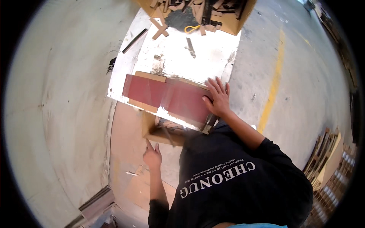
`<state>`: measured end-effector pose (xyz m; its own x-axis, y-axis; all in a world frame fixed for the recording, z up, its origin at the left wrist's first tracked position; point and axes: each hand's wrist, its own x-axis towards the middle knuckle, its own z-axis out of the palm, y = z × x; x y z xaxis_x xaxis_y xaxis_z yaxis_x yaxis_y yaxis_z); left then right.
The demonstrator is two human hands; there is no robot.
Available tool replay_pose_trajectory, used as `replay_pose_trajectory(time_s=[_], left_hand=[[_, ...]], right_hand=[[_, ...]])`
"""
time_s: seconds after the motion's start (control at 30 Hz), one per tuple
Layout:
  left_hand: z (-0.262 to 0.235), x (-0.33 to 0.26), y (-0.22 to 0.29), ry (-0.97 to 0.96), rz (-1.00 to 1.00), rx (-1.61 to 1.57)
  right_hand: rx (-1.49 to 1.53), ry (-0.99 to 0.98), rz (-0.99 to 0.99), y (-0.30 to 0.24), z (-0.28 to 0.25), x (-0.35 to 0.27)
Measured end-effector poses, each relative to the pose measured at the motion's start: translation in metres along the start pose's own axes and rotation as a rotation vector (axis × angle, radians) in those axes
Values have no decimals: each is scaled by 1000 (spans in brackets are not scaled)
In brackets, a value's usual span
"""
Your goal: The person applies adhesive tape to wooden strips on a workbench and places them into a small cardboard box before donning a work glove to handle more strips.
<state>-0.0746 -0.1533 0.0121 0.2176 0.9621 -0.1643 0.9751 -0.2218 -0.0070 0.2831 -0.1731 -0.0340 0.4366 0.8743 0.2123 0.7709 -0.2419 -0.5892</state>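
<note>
Rightward, fingers at red sheet edge

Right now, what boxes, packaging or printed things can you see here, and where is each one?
Open cardboard box: far end of the white table, brown, full of cardboard scraps.
Flat red sheet: near table edge, long rectangle on brown card, right hand pressing it.
Brown cardboard box: under the table edge, above the left hand.
Stacked cardboard: right on the floor, brown layers.

Glossy red sheet — matt cardboard
</note>
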Motion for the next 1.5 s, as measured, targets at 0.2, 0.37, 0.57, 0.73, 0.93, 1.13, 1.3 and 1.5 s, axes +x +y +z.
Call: replay_pose_trajectory(time_s=[0.2,0.37,0.57,0.73,0.93,1.13,1.3,1.5], left_hand=[[-9,79,82,224,244,-239],[0,104,161,252,436,-274],[5,106,146,318,387,-552],[-4,111,82,435,48,-1094],[-9,133,38,607,-94,-1309],[-31,144,112,347,233,-1227],[-21,132,121,145,149,-1530],[-9,116,81,101,-411,-2128]], right_hand=[[-10,-180,-219,-26,-14,32],[33,-436,-306,-52,27,73],[-55,-366,-360,-60,43,75],[135,-391,-250,-100,12,65],[40,110,67,-62,36,121],[-183,144,302,17,37,176],[247,-29,368,-11,41,142],[676,-594,120,-172,85,22]])
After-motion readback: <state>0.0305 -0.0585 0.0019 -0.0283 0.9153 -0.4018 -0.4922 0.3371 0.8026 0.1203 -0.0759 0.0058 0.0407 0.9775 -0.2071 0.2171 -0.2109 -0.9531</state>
